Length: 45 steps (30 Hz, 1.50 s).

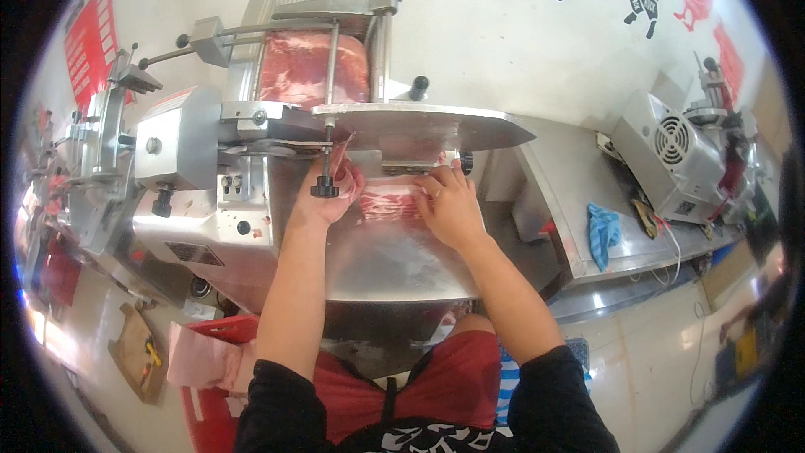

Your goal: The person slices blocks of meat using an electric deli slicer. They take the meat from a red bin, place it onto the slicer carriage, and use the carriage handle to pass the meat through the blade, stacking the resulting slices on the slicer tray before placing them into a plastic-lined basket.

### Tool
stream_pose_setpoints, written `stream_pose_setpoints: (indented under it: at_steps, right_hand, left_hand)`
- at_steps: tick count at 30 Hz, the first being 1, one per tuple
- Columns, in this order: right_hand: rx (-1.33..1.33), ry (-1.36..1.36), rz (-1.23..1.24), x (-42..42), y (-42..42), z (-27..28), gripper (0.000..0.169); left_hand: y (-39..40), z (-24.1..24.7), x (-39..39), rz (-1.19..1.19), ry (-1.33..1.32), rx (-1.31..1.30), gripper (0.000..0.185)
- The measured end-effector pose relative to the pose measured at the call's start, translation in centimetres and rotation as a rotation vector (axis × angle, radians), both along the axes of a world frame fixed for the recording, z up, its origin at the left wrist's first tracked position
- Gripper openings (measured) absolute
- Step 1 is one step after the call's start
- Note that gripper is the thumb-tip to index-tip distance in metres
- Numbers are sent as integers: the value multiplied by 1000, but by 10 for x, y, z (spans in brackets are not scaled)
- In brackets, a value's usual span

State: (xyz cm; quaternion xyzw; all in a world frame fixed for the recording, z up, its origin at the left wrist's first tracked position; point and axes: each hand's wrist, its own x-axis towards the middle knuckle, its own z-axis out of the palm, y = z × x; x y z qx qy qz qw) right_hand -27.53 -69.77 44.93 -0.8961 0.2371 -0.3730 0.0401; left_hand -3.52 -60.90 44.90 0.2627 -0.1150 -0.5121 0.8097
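In front of me is a metal meat slicer [383,264] with a block of red, fat-streaked meat [308,66] clamped in its carriage. My left hand [333,192] is below the blade area, behind a black knob [324,187], with a thin meat slice [344,167] in its fingers. A row of overlapping meat slices [390,199] lies on the metal receiving plate between my hands. My right hand [449,201] touches the right end of this row; its bent fingers partly hide that end, so I cannot tell whether they grip it.
A steel table [560,163] on the right bears another machine [673,151] and a blue cloth [602,236]. More slicers [100,138] stand on the left. Near my left leg, a red crate [207,409] holds pink sheets [204,358]. Cardboard [135,352] lies on the floor.
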Motion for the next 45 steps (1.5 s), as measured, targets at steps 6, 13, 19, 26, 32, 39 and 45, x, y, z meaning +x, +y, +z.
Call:
stream_pose_setpoints:
  at_steps: [6,13,19,26,32,39,45]
  right_hand:
    - [108,-175,53,0,3,5,28]
    - [428,-389,205,-2,2,15,31]
    - [114,-86,-369,-9,-27,-3,35]
    - [-58,-111,-181,-6,-12,-4,23]
    - [-86,-109,-171,0,-10,-5,17]
    - [14,-78,-153,-6,-9,-2,35]
    - [161,-228,50,-4,-2,7,39]
  left_hand:
    - [9,-13,-5,-41,-608,66,28]
    - [6,19,-62,-24,-1158,31,35]
    - [8,-6,-5,183,-1642,496,36]
    - [2,6,-4,140,-381,-6,21]
    - [-8,5,5,-80,-13,-271,21]
    - [3,-8,10,-38,-19,-71,23]
    - [16,-6,-13,-37,-599,38,32]
